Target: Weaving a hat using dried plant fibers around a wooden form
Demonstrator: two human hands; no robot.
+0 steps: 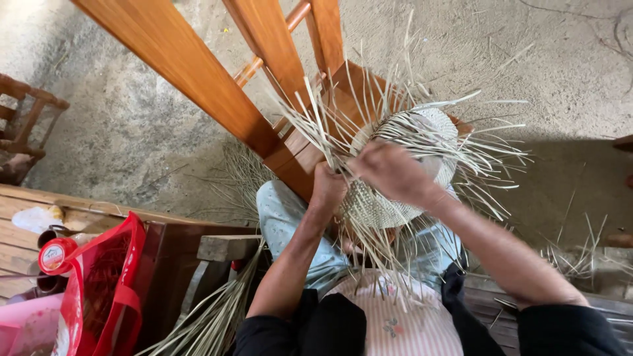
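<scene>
Two hands weaving a pale straw piece against a wooden frame.

Head view: the left hand point(328, 188) is clenched on the woven straw piece point(395, 165) at its left edge; the right hand point(393, 173) lies over its middle, fingers curled around loose straw strands point(461, 155) fanning beyond the fingertips. The wooden frame point(198, 79) rises just past the left knuckles.

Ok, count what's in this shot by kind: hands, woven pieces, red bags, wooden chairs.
Hands: 2, left hand and right hand
Woven straw piece: 1
Red bag: 1
Wooden chairs: 2, one by the hands, one at far left
Total: 6
</scene>
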